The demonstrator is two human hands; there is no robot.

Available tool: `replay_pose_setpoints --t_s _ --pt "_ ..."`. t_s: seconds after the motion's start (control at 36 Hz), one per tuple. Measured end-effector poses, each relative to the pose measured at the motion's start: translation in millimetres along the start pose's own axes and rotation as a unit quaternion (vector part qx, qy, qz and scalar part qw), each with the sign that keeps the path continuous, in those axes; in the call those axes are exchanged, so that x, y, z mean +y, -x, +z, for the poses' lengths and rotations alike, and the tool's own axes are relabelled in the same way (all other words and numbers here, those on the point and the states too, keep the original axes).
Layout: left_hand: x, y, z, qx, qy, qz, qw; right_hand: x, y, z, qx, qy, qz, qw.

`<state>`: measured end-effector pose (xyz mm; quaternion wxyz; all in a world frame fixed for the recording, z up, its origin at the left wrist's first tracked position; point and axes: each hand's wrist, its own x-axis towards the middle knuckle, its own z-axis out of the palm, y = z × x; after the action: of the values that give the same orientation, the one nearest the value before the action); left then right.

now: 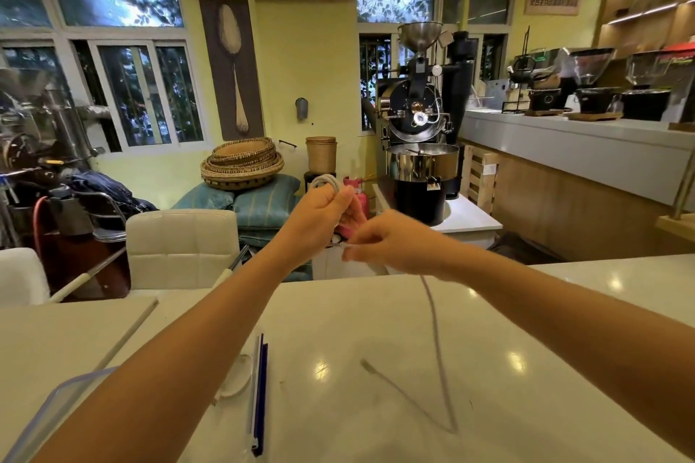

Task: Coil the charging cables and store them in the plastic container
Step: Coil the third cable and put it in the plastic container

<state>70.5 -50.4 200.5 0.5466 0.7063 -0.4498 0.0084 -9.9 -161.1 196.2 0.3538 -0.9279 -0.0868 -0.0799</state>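
From the head view, the coiling step is in hand and partly done. The left hand [319, 212] is raised well above the white table [376, 316], fingers curled round a few finished loops [325, 180] of the white charging cable [437, 346]. The right hand [395, 242], just beside it, pinches the strand where it leaves the bundle. From that pinch the loose tail drops to the table, bends sharply near the front edge, and runs back to its plug end [366, 365], which lies flat. I'd say roughly half the length is not yet wound. The next move calls for the right hand to sweep another turn up over the left-hand bundle, keeping the loops the same size and letting the tail slide freely so the plug doesn't snag. The plastic container [56, 391], clear with a blue rim, sits at the lower left, partly hidden by the left forearm; I cannot tell what is in it. What looks like 1 more pale cable [235, 380] lies on the table near it.
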Motion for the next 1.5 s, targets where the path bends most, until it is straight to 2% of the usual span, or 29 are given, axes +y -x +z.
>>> replay_pose_setpoints --t_s 0.11,0.22,0.36,0.47,0.58,0.67,0.75,0.81,0.83,0.89,0.97,1.08,1.14,1.25,1.39,1.44,1.5 --pt "0 11 -4 -0.074 -0.021 -0.027 0.997 -6 2 -24 0.007 0.108 -0.029 0.994" --pt "1 21 -1 -0.176 0.025 -0.076 0.981 -12 -1 -44 0.027 0.194 -0.056 0.979" --pt "3 28 -3 -0.266 0.109 -0.105 0.952 -14 -4 -64 0.030 0.160 -0.073 0.984" --pt "13 30 -5 -0.312 0.191 -0.105 0.925 -7 -5 -72 0.051 0.050 -0.099 0.993" --pt "26 28 -5 -0.323 0.259 -0.080 0.907 9 -7 -63 0.052 -0.160 -0.091 0.982" --pt "33 25 0 -0.296 0.313 -0.066 0.900 20 -9 -43 0.025 -0.322 -0.084 0.943" --pt "38 21 7 -0.259 0.375 -0.046 0.889 23 -16 -12 0.003 -0.467 -0.045 0.883" --pt "38 18 10 -0.235 0.407 -0.039 0.882 20 -21 8 0.019 -0.518 -0.021 0.855" --pt "37 16 11 -0.216 0.410 -0.037 0.885 19 -24 17 0.040 -0.521 -0.008 0.853" --pt "35 12 13 -0.165 0.396 -0.030 0.903 18 -24 32 0.063 -0.503 0.027 0.861" --pt "30 5 12 -0.067 0.337 -0.012 0.939 19 -17 48 0.011 -0.461 0.061 0.885" --pt "20 3 7 0.041 0.154 0.014 0.987 17 -11 50 -0.025 -0.357 0.053 0.932" --pt "13 4 6 0.068 0.071 0.022 0.995 14 -9 45 -0.030 -0.286 0.044 0.957" --pt "1 10 3 0.019 -0.055 0.031 0.998 7 -4 28 -0.051 -0.118 0.043 0.991" --pt "-17 19 -7 -0.051 -0.181 -0.012 0.982 1 2 2 -0.070 0.058 0.035 0.995" --pt "-22 23 -9 -0.080 -0.183 -0.051 0.979 -2 4 -7 -0.068 0.124 0.015 0.990" --pt "-22 28 -10 -0.120 -0.130 -0.078 0.981 -4 5 -16 -0.067 0.164 0.000 0.984"
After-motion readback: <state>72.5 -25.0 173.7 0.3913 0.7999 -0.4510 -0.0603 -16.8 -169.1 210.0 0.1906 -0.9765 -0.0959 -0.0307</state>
